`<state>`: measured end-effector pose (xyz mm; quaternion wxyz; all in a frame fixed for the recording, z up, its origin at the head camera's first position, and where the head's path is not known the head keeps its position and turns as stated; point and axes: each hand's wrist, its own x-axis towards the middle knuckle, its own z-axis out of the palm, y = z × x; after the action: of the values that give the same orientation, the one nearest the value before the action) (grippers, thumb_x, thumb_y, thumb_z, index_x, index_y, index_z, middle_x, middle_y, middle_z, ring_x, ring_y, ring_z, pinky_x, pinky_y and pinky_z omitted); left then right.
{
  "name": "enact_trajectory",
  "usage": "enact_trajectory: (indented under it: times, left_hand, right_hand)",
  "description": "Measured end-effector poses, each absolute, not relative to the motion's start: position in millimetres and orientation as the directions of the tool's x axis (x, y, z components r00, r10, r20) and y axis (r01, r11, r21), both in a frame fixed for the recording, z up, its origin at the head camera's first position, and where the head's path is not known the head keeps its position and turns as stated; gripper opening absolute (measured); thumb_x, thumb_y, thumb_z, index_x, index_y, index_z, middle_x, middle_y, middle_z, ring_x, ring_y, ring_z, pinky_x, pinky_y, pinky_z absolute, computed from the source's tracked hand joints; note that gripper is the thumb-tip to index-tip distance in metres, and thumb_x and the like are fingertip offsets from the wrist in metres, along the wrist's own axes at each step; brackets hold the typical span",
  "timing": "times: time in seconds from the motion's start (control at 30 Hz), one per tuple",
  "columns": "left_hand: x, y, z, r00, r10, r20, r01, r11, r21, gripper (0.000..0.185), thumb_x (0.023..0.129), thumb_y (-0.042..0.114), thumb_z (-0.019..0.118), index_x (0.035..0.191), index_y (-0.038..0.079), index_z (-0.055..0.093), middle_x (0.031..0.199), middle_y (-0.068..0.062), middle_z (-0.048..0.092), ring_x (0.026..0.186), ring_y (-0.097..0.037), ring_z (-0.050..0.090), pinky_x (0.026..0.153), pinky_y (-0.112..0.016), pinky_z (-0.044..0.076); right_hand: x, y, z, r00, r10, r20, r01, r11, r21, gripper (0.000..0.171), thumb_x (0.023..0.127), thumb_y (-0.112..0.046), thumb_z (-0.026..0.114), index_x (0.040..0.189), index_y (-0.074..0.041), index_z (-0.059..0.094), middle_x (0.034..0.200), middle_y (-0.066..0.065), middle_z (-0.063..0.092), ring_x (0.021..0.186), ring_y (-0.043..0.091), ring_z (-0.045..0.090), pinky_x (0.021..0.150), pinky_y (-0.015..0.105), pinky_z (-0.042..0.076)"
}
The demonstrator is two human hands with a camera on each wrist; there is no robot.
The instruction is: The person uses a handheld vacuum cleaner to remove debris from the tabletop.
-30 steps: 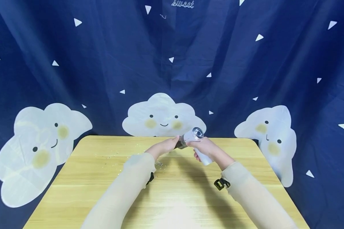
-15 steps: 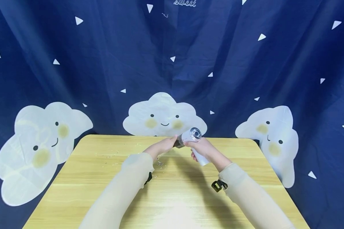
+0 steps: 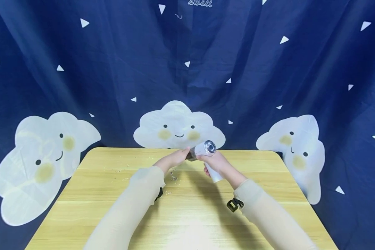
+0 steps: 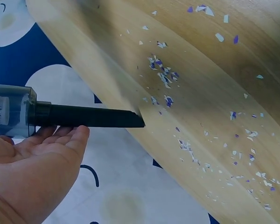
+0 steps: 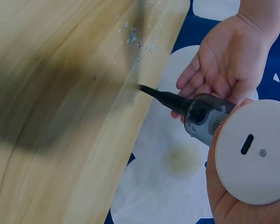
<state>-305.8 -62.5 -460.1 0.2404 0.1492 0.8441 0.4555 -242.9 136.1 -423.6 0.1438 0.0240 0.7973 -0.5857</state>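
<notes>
Left hand (image 4: 32, 172), fingers straight and relaxed, palm cupped beside the black nozzle (image 4: 86, 116); right hand (image 3: 217, 163) grips the vacuum (image 3: 206, 150). Since a second ago the vacuum has drifted slightly leftward, so the nozzle tip now touches the table (image 4: 214, 98) near the scraps (image 4: 163, 77), suggesting suction is underway.

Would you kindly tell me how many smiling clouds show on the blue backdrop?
3: left cloud beside the table's left edge, middle cloud behind the hands, right cloud past the right corner. None seems hidden.
</notes>
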Motion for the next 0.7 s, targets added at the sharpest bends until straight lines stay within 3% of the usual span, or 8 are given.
enact_trajectory:
  times: [0.33,0.7]
  left_hand:
    - [-306.0,-67.0,-464.2,-0.859,0.446,-0.252,0.051,0.564,0.824,0.069,0.107,0.054,0.013,0.155,0.009,0.036,0.155,-0.021,0.038,0.14,-0.043,0.039,0.113,-0.061,0.031]
    - [-308.4,-73.9,-466.6,-0.877,0.413,-0.244,0.065,0.605,0.793,0.069,0.108,0.054,0.013,0.156,0.009,0.033,0.155,-0.021,0.04,0.14,-0.043,0.039,0.115,-0.059,0.03]
  right_hand:
    - [-243.3,129.6,-436.2,-0.966,-0.121,-0.227,0.185,0.289,-0.939,0.031,0.091,-0.027,0.072,0.101,-0.001,0.06,0.059,0.012,0.058,0.045,0.02,0.056,0.044,0.034,0.052]
    - [-245.1,122.0,-442.0,-0.969,-0.118,-0.219,0.178,0.285,-0.942,0.031,0.09,-0.03,0.072,0.101,-0.003,0.06,0.06,0.012,0.06,0.047,0.021,0.058,0.045,0.034,0.053]
